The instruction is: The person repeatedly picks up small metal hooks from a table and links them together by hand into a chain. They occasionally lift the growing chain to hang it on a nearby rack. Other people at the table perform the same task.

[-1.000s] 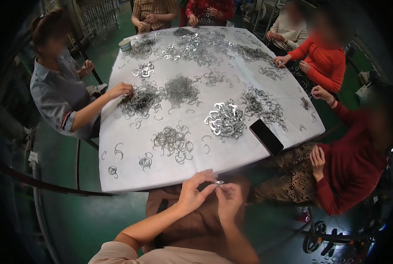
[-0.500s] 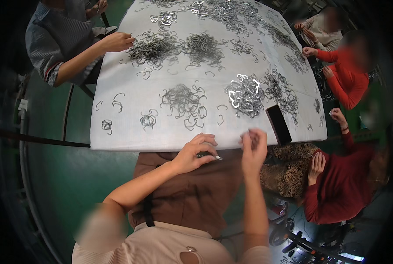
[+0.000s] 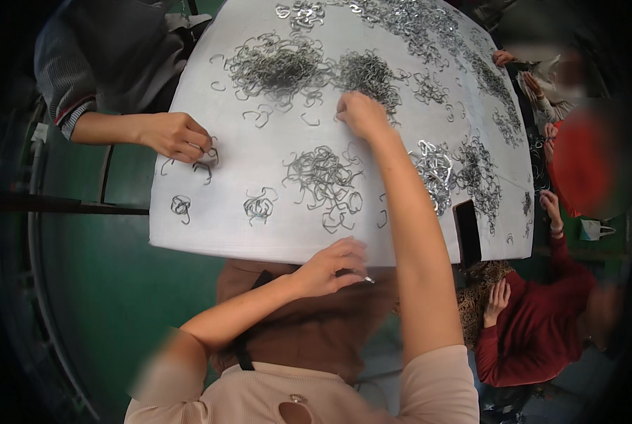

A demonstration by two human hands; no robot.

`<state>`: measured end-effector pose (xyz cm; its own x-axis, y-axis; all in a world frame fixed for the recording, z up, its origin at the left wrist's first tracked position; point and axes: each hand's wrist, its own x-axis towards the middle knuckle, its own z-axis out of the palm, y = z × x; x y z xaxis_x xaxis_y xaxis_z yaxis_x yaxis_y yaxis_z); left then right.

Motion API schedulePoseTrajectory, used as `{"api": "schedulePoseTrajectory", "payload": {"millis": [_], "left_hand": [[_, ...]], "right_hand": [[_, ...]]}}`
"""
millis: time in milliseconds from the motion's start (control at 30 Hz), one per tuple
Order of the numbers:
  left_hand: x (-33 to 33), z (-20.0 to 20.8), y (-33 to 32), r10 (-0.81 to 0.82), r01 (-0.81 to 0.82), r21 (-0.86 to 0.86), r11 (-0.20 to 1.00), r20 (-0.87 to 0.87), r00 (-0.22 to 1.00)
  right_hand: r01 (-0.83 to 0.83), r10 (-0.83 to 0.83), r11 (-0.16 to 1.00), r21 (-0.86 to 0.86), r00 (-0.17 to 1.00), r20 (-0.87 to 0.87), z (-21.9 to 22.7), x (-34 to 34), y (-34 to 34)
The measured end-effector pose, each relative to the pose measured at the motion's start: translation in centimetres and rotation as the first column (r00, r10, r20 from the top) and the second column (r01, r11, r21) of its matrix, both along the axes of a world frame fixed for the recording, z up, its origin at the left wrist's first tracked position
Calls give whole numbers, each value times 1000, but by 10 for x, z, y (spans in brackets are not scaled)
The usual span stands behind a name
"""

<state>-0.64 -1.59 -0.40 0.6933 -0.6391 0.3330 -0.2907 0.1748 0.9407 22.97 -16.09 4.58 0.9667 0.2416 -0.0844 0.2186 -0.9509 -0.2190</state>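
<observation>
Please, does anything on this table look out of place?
Perhaps the dark phone at the near edge of the white table, toward the right: it is unlike the curved metal pieces nearby. Whether it overhangs, I cannot tell.

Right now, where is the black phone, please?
In the head view, the phone lies right of centre, at the near edge of the table, beside metal pieces.

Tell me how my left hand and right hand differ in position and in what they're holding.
Your left hand is at the near edge of the table; your right hand is farther out, beside a dark grey heap of hooks. The left hand has a small shiny metal piece at its thumb; whether the right hand holds anything cannot be told. Both hands are bare.
</observation>
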Motion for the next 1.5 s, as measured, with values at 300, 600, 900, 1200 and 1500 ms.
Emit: {"api": "schedulePoseTrajectory", "payload": {"millis": [300, 600, 900, 1200, 1500], "left_hand": [[1, 4, -1, 25, -25, -12, 1000, -2, 1000], [-12, 13, -6, 78, -75, 71, 995, -43, 996], [-19, 17, -13, 174, -176, 113, 978, 23, 984], [-27, 21, -19, 194, -194, 92, 977, 6, 981], [-23, 27, -22, 154, -163, 87, 983, 103, 983]], "right_hand": [[230, -250, 796, 560, 967, -41, 4, -89, -39], [481, -279, 24, 876, 845, -456, 35, -232, -68], [515, -341, -155, 843, 773, -535, 46, -311, -46], [462, -604, -119, 879, 669, -434, 28, -358, 0], [377, -707, -68, 924, 634, -311, 27, -361, 10]]}}
